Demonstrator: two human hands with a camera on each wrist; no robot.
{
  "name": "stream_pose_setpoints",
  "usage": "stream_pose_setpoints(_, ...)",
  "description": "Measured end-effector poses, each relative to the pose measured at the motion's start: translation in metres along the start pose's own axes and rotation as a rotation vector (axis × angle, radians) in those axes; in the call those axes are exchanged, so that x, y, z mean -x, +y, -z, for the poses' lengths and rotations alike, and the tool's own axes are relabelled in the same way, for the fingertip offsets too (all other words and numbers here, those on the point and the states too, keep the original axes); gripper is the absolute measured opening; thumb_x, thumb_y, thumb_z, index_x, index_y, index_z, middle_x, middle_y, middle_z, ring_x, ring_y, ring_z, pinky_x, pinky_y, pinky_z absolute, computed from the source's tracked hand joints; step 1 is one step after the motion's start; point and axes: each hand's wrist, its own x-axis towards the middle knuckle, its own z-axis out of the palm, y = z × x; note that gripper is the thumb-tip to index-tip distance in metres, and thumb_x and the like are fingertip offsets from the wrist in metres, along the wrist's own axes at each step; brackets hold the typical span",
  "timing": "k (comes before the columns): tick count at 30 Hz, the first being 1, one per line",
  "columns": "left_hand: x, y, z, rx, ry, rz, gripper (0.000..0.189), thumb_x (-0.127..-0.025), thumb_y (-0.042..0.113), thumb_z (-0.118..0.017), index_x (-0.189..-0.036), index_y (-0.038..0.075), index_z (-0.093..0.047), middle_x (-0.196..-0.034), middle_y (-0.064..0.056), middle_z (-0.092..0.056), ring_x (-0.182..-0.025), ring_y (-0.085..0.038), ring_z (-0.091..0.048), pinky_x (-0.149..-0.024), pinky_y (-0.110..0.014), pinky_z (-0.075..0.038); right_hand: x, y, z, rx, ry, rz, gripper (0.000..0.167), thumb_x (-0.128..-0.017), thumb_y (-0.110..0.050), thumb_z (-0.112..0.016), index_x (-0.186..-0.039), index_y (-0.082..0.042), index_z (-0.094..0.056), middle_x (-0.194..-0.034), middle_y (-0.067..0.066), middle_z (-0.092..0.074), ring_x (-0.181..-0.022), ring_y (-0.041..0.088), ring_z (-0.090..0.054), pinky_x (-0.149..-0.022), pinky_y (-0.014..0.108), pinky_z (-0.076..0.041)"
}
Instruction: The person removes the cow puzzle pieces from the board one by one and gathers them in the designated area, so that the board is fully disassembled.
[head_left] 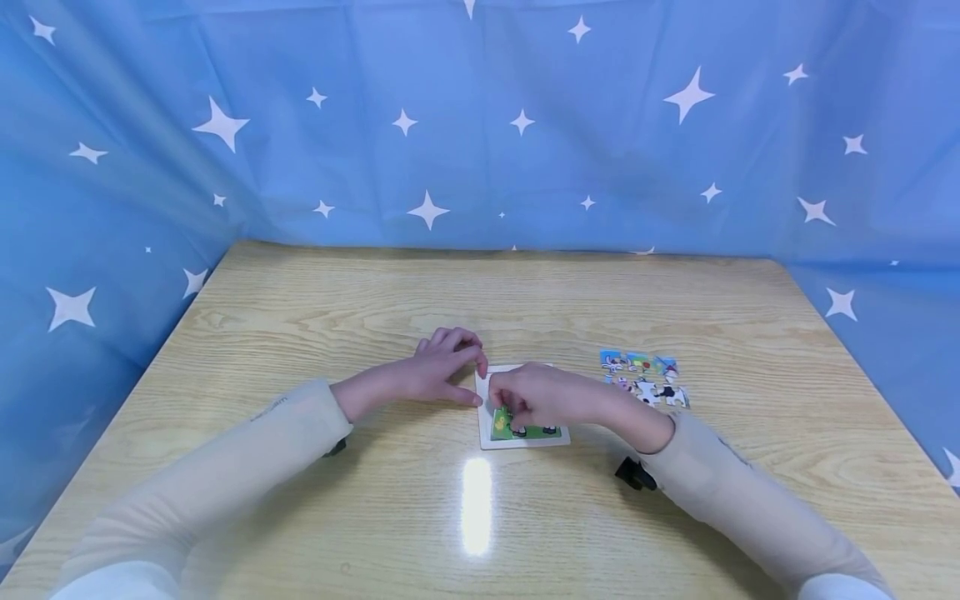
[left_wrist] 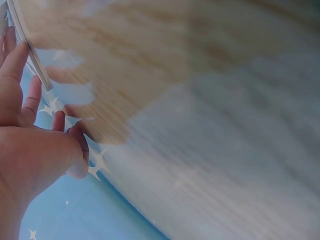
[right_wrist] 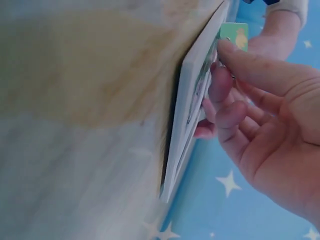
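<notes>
A white-bordered puzzle board (head_left: 485, 442) lies on the table in front of me, its lower part green with printed figures. My right hand (head_left: 543, 395) is over the board and pinches a green puzzle piece (right_wrist: 235, 36) with a yellow figure between thumb and fingers. In the right wrist view that piece stands up tilted from the board's surface. My left hand (head_left: 442, 367) rests at the board's left edge, fingers spread and loosely bent, thumb and index fingertips right at the border. My right hand hides much of the board's middle in the head view.
To the right of the board, behind my right forearm, several loose puzzle pieces (head_left: 645, 392) lie in rough rows, some with black-and-white figures. A wooden table (head_left: 360, 300) carries everything. A blue curtain (head_left: 480, 167) with white stars surrounds its back and sides.
</notes>
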Motion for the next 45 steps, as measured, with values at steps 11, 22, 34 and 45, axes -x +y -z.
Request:
stream_pose_setpoints(11, 0.0, 0.0, -0.002, 0.008, 0.007, 0.004, 0.031, -0.102, 0.032, -0.081, -0.123, 0.019, -0.062, -0.162, -0.019, -0.039, -0.149, -0.043, -0.03, -0.114, -0.061, -0.028, 0.012, 0.001, 0.003, -0.071, 0.127, 0.161, 0.012, -0.104, 0.003, -0.072, -0.104, -0.008, -0.069, -0.09, -0.006, -0.063, -0.076, 0.002, -0.051, -0.07, 0.027, -0.049)
stream_pose_setpoints(22, 0.001, 0.0, -0.001, 0.005, 0.008, 0.01, 0.031, -0.103, 0.033, -0.08, -0.124, 0.019, -0.061, -0.162, -0.019, -0.039, -0.148, -0.043, -0.03, -0.112, -0.059, -0.029, 0.028, 0.003, 0.013, -0.038, 0.154, 0.115, 0.009, -0.105, -0.001, -0.073, -0.105, -0.01, -0.073, -0.096, -0.008, -0.066, -0.078, 0.001, -0.053, -0.07, 0.027, -0.05)
stream_pose_setpoints(34, 0.001, 0.001, 0.001, 0.022, -0.008, 0.01, 0.03, -0.104, 0.032, -0.08, -0.123, 0.019, -0.06, -0.164, -0.02, -0.037, -0.151, -0.045, -0.027, -0.114, -0.062, -0.027, 0.049, 0.011, 0.019, -0.022, 0.18, 0.03, 0.01, -0.105, -0.001, -0.074, -0.106, -0.011, -0.076, -0.097, -0.008, -0.07, -0.072, 0.001, -0.048, -0.067, 0.026, -0.047)
stream_pose_setpoints(45, 0.0, -0.001, 0.0, 0.031, -0.007, 0.005, 0.028, -0.104, 0.03, -0.079, -0.121, 0.019, -0.06, -0.162, -0.02, -0.037, -0.149, -0.045, -0.028, -0.112, -0.062, -0.027, 0.071, 0.021, 0.02, -0.043, 0.204, 0.025, 0.011, -0.103, 0.0, -0.075, -0.105, -0.011, -0.076, -0.095, -0.009, -0.069, -0.07, 0.0, -0.047, -0.066, 0.027, -0.048)
